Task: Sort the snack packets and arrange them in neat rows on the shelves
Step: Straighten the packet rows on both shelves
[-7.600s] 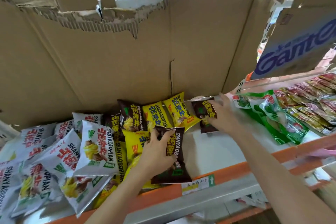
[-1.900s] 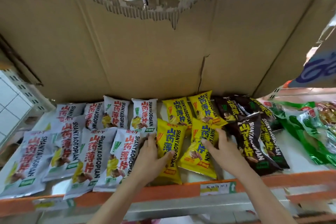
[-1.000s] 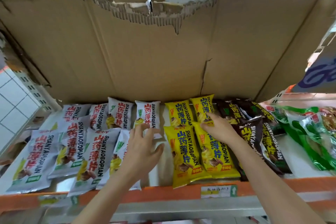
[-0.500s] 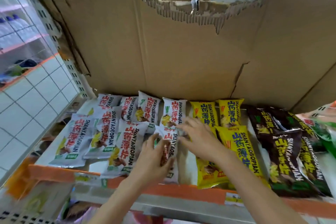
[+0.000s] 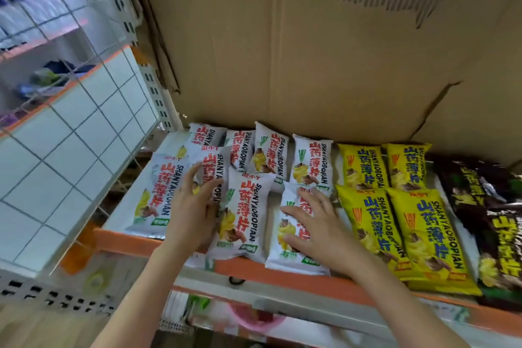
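White snack packets with red lettering [image 5: 248,212] lie in two rows at the left of the shelf [image 5: 282,275]. To their right are yellow packets [image 5: 423,234] in two rows, then dark brown packets [image 5: 494,220] at the far right. My left hand [image 5: 195,206] curls over a white packet [image 5: 210,167] in the front row, thumb on one side and fingers on the other. My right hand [image 5: 313,226] lies flat with spread fingers on the front white packet [image 5: 293,248] beside the yellow ones.
A torn cardboard sheet [image 5: 310,65] forms the back wall behind the packets. A white wire grid panel [image 5: 56,150] closes off the left side. The shelf's orange front lip runs below the packets, and a lower shelf with a pink object [image 5: 254,319] shows beneath.
The view swung left and closer to the white packets. My left hand moved left onto another white packet, and my right hand came off the yellow packets onto the front white one.
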`<state>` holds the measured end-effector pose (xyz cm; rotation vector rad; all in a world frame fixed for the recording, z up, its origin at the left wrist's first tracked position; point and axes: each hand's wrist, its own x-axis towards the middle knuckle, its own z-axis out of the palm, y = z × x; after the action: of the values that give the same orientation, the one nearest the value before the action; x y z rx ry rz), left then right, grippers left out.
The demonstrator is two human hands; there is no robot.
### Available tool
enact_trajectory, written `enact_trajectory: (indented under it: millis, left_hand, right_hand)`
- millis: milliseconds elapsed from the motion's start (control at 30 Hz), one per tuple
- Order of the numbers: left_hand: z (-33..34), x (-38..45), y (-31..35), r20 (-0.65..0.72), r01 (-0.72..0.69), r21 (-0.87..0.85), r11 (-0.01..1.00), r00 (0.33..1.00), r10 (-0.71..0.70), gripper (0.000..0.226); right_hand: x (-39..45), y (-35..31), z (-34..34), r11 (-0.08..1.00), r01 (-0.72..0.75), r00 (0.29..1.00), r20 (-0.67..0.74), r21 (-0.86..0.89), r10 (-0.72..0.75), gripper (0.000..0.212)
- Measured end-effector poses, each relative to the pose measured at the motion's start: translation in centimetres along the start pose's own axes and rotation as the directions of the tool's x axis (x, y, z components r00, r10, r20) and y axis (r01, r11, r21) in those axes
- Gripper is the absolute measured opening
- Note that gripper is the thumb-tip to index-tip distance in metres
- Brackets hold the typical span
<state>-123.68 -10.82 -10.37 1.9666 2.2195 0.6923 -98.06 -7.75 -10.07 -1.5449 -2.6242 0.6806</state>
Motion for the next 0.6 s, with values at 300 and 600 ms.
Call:
enact_trajectory:
  millis: [300,600]
  left_hand:
    - [-5.3,0.0,0.1,-0.135,0.018,-0.182,0.983,0.990,-0.043,0.040]
    - [-3.2,-1.4,5.7,0.054,-0.109,0.061,0.992,0.993,0.105,0.030]
  right_hand:
    - [-0.2,-0.2,0.3,0.998,0.022,0.999,-0.033,0.055,-0.020,0.049]
    - [-4.5,0.3,-3.8,0.980,0.094,0.991,-0.077,-0.178,-0.109,0.042]
